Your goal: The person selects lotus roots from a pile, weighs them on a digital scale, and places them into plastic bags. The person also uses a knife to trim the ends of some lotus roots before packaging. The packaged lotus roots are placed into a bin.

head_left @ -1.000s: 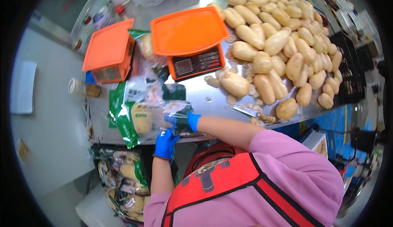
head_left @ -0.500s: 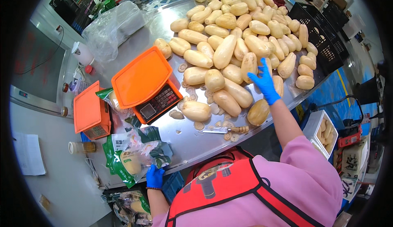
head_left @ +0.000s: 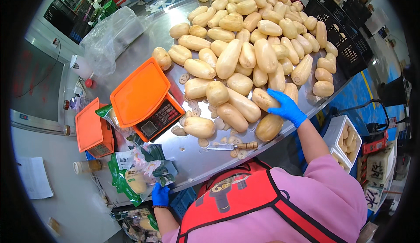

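Observation:
My right hand (head_left: 287, 108), in a blue glove, is closed round the end of a peeled lotus root (head_left: 262, 98) at the near side of a large heap. Its thumb and fingers lie on either side of the root. Below it sits a yellower lotus root (head_left: 268, 127). My left hand (head_left: 160, 195), also gloved in blue, pinches the edge of a printed green-and-clear plastic bag (head_left: 140, 175) at the table's front left edge. A pale lotus root shows inside the bag. A wooden-handled knife (head_left: 234, 146) lies on the metal table (head_left: 192, 160) among cut slices.
An orange scale (head_left: 144, 96) stands left of the lotus roots, with a smaller orange scale (head_left: 94, 129) beyond it. Clear plastic wrap (head_left: 111, 37) lies at the far left. A black crate (head_left: 339, 35) is at the right, and a white box of roots (head_left: 345, 140) below it.
My right hand has moved nearer the table's front edge and now grips a lotus root that lies tilted there. The left hand stays at the bag. The whole view has shifted slightly.

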A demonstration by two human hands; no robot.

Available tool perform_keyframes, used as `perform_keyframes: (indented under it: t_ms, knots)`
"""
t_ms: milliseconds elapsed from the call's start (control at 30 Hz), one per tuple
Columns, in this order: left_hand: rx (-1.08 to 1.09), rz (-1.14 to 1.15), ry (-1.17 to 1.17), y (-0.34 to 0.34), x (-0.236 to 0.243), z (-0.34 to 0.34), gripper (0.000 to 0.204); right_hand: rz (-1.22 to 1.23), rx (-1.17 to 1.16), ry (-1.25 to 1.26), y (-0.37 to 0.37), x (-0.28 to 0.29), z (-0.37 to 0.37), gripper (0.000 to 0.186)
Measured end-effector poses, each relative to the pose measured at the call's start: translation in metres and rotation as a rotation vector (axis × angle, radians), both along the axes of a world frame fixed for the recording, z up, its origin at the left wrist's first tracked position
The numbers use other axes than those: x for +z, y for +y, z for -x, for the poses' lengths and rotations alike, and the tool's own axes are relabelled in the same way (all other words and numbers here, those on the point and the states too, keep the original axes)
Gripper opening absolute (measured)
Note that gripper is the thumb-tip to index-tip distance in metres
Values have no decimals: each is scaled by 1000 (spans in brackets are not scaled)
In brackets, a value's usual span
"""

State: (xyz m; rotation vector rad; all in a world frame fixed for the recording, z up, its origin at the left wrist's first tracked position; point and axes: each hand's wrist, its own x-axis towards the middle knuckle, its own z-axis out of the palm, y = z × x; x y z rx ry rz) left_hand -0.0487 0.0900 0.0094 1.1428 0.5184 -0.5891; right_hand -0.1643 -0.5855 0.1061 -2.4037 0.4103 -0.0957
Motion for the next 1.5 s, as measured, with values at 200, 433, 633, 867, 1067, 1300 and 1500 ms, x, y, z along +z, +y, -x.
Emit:
perform_keyframes:
  t_ms: [200,433,633,867,1067,1300,1500]
  knots:
    - [40,-50,29,0,0,0,28,32,-338,-394,-37,33,-68,89]
    - [48,-60,49,10,-8,-3,26,234,-446,-497,-48,1,-164,98]
    - [49,-5,69,11,-9,-6,28,123,-470,-490,-72,13,-216,95]
    - [118,-126,75,7,-8,0,29,-239,-345,-658,-147,0,-164,43]
    - [153,-214,129,9,-5,-1,32,481,-817,-384,-308,-61,-88,50]
    - [190,-285,126,13,-9,2,32,79,-743,267,-369,-82,-98,69]
    - [-68,-249,79,18,-8,16,43,82,-722,122,-339,-68,-88,83]
